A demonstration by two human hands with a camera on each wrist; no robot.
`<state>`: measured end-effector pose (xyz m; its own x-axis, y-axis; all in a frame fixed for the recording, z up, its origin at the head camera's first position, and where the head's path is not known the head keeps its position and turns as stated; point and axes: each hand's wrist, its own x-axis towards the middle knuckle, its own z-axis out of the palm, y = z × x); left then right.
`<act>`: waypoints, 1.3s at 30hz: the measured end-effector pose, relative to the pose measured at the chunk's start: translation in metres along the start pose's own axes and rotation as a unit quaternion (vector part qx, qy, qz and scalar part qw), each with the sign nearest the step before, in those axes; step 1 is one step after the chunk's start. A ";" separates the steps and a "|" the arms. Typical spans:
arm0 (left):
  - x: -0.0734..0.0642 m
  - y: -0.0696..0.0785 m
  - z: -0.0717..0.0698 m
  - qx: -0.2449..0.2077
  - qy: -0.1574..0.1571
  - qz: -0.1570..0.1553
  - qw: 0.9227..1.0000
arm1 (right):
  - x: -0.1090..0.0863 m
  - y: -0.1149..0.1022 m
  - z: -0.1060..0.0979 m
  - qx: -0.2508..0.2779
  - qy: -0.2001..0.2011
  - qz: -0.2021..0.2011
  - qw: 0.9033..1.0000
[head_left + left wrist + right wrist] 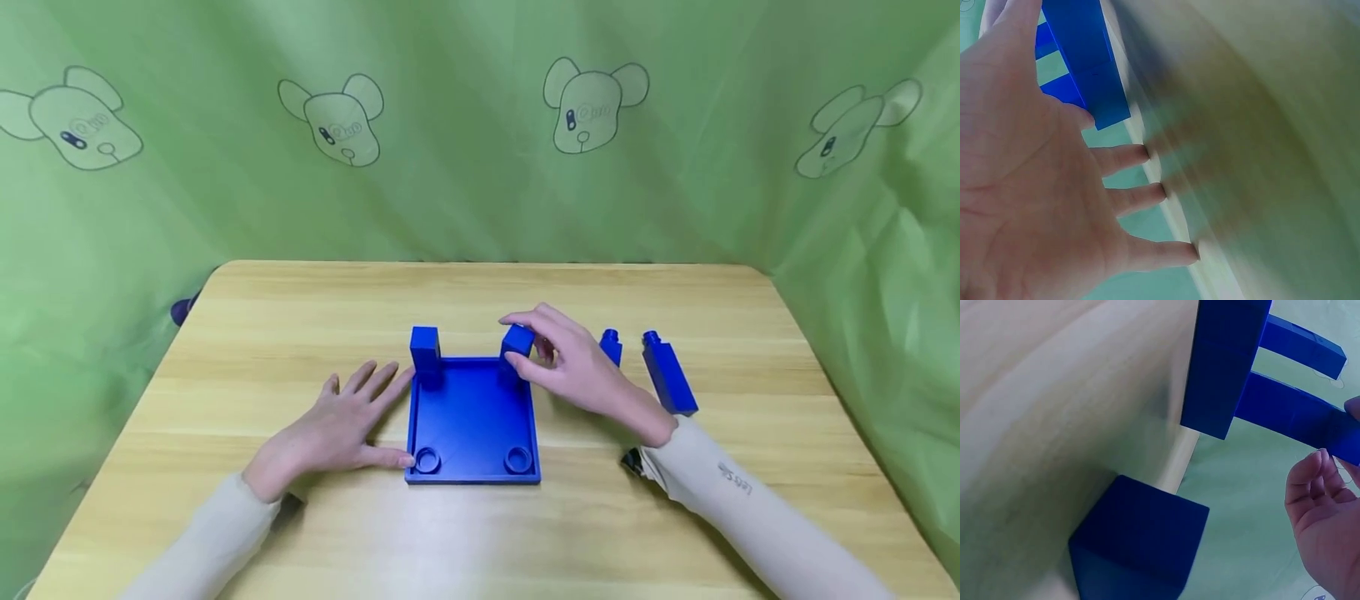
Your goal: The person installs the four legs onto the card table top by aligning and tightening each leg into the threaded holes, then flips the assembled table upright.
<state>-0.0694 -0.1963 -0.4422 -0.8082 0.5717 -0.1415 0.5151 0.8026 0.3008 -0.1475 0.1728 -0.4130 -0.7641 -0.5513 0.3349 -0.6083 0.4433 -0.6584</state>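
A blue square base (474,425) with a raised rim lies on the table, with round ring sockets (518,460) at its two near corners. One blue post (426,348) stands upright at the far left corner. At the far right corner, my right hand (581,367) pinches the top of a second blue post (517,340) between thumb and fingers; the right wrist view shows this post (1297,415) upright against the base. My left hand (337,429) is spread on the table to the left, thumb and one fingertip at the base's left edge.
Two more blue posts lie on the table at right: one post (670,375) with a threaded-looking end, another post (611,346) partly hidden behind the right hand. A green curtain (480,183) surrounds the wooden table (337,308). A dark object (180,311) shows past its left edge.
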 end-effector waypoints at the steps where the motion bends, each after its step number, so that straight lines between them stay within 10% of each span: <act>1: 0.001 0.000 0.000 -0.001 0.000 0.001 1.000 | 0.001 0.000 -0.001 0.003 0.000 0.002 1.000; 39: 0.005 0.003 -0.007 0.001 -0.030 -0.004 1.000 | -0.013 -0.015 0.008 0.022 0.090 0.079 0.993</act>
<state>-0.0739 -0.1929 -0.4351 -0.7935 0.5750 -0.1993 0.5102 0.8071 0.2972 -0.1268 0.1676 -0.4127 -0.8778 -0.3398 0.3376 -0.4707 0.4815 -0.7393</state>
